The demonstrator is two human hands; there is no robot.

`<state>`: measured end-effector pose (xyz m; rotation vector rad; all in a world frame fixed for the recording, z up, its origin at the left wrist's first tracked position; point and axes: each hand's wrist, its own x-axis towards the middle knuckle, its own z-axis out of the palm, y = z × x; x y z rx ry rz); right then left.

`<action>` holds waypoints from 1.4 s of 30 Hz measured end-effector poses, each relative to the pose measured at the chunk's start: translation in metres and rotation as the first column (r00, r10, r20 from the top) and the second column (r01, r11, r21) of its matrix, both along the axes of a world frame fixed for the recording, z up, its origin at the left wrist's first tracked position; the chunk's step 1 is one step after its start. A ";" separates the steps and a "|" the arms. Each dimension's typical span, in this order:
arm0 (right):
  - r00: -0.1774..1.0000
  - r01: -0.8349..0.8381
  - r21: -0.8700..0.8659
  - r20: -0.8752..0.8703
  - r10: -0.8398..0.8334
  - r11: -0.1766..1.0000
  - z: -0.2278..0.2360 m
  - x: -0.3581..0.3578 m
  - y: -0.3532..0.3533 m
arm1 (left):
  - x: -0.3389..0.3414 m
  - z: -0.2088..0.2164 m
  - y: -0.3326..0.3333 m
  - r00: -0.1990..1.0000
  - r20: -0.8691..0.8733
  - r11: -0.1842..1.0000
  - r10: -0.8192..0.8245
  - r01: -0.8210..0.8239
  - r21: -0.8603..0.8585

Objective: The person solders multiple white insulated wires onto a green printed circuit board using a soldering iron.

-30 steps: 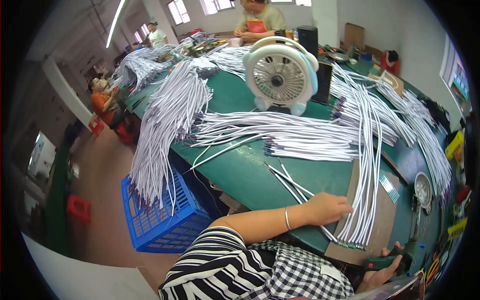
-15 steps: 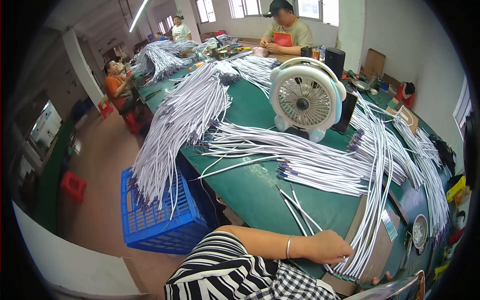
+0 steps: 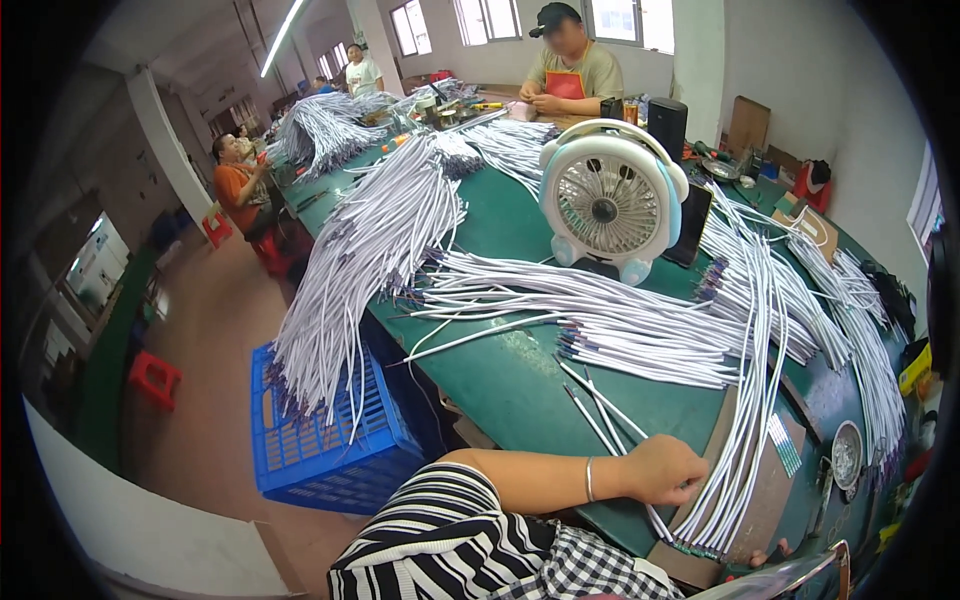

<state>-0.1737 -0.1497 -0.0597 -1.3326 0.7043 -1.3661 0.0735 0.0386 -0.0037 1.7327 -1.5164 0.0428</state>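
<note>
Left hand (image 3: pixel 668 470), curled, and right hand (image 3: pixel 770 553), mostly hidden, grips unclear, share a green table (image 3: pixel 490 390) in a pillared room (image 3: pixel 820 100).

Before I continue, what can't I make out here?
Left hand, head view: its curled fingers hide whether it grips anything.
Right hand, head view: a shiny curved object hides most of it.
Blue crate, head view: draped white cables hide much of its inside.
Green cable ends, head view: too small for detail.
</note>
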 end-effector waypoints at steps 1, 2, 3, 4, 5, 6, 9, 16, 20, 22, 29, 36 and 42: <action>1.000 0.003 0.078 0.003 -0.003 0.997 0.004 -0.003 0.001 | 0.002 0.000 -0.001 0.999 -0.048 1.000 0.018 -0.019 -0.016; 1.000 0.003 0.156 0.007 -0.004 0.988 0.007 -0.007 0.002 | 0.004 0.000 -0.002 0.999 -0.042 1.000 0.016 -0.016 -0.013; 1.000 0.016 0.231 0.006 -0.018 0.973 0.013 -0.012 0.002 | 0.003 -0.001 -0.007 0.999 -0.045 1.000 0.010 -0.011 -0.009; 1.000 0.015 0.308 0.006 -0.017 0.951 0.025 -0.011 0.011 | 0.004 -0.003 -0.008 0.999 -0.047 1.000 0.020 -0.020 -0.002; 1.000 0.012 0.382 0.005 -0.015 0.924 0.038 -0.004 0.021 | 0.005 -0.005 -0.009 0.999 -0.045 1.000 0.020 -0.020 0.002; 1.000 0.011 0.380 0.008 -0.015 0.925 0.027 -0.010 0.016 | 0.006 -0.006 -0.010 0.999 -0.040 0.999 0.030 -0.029 0.017; 0.934 0.117 -0.106 -0.327 -0.146 0.987 0.004 -0.015 0.003 | 0.012 -0.007 -0.008 0.999 -0.032 0.996 0.038 -0.035 0.078; 0.989 -0.004 0.208 -0.142 0.034 0.978 0.050 0.005 0.028 | 0.020 -0.006 -0.003 0.986 -0.166 0.982 -0.002 0.033 0.187; 0.984 0.032 0.294 -0.178 0.022 0.955 0.050 0.004 0.028 | 0.022 -0.004 -0.001 0.987 -0.158 0.988 -0.007 0.031 0.153; 0.995 0.021 0.385 -0.102 0.019 0.923 0.053 0.006 0.030 | 0.021 -0.001 0.000 0.988 -0.153 0.991 -0.013 0.033 0.133; 0.979 -0.168 0.295 0.163 0.124 0.941 0.020 -0.017 0.002 | 0.023 -0.008 -0.014 0.971 -0.239 0.983 -0.017 0.060 0.171; 0.992 -0.060 0.232 0.119 0.033 0.971 0.052 0.018 0.029 | 0.033 -0.010 -0.009 0.955 -0.297 0.988 0.025 0.022 0.155; 0.996 -0.032 0.208 0.093 0.012 0.978 0.048 0.016 0.025 | 0.030 -0.014 -0.014 0.960 -0.275 0.987 0.046 0.000 0.163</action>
